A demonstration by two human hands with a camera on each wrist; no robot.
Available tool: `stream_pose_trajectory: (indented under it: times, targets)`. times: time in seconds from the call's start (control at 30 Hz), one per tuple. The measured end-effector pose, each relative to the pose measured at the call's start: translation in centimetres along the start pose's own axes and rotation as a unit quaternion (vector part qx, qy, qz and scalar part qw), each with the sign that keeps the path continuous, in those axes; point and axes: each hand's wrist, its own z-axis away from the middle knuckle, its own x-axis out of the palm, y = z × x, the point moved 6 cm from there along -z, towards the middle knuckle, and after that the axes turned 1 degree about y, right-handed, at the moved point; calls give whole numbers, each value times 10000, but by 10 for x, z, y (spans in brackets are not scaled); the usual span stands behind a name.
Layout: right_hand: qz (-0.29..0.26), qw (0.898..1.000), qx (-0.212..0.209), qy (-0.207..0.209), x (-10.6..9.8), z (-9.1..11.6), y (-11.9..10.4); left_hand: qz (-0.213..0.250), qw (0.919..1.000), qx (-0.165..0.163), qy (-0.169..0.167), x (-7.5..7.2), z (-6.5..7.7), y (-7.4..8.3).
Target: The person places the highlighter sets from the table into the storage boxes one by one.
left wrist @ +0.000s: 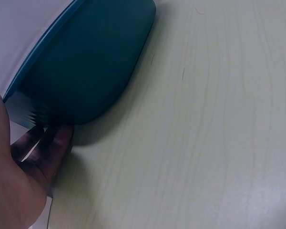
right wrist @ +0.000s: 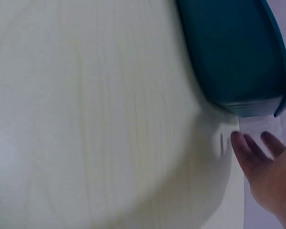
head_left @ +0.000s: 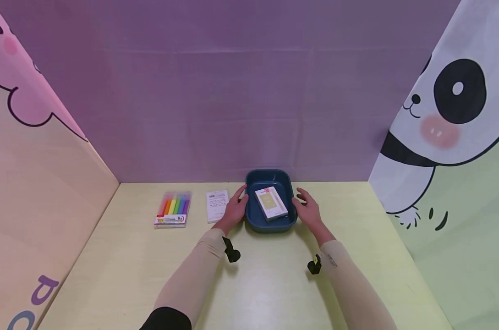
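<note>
Blue tray [head_left: 270,178] holds one white box [head_left: 271,203] — left hand [head_left: 234,209] fingers uncurled against its side, right hand [head_left: 309,211] fingers loosely spread just beside it, released.

purple wall [head_left: 233,101] (faintly creased), pale table [head_left: 270,284]

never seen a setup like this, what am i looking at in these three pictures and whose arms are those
There is no robot here: these are a person's bare left hand and right hand. The wide picture comes from a camera on their head, looking forward and down; the two close-ups come from cameras on each wrist.

On the pale table is a dark blue tray with a white box inside. To its left are a white printed packet and a pack of coloured pens.

The hands flank the tray, but neither clearly grips it.
</note>
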Motion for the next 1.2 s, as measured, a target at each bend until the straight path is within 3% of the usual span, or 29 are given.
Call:
stream_pose_trajectory:
  times: [0.1, 0.33, 0.77, 1.2]
  targets:
    - [-487, 9980, 178, -352, 3, 0, 6, -10, 10000, 2, 11, 0, 0, -1]
    - [-1459, 9818, 749, -956, 8, 1, 11, -60, 9999, 81, 67, -2, -1, 1]
    - [-1283, 9739, 1138, -1489, 9, 3, 7, -113, 9998, 124, 68, -1, 0, 0]
    - [-1271, 9661, 1113, -1951, 8, 1, 7, -6, 9999, -5, 138, 0, -1, -2]
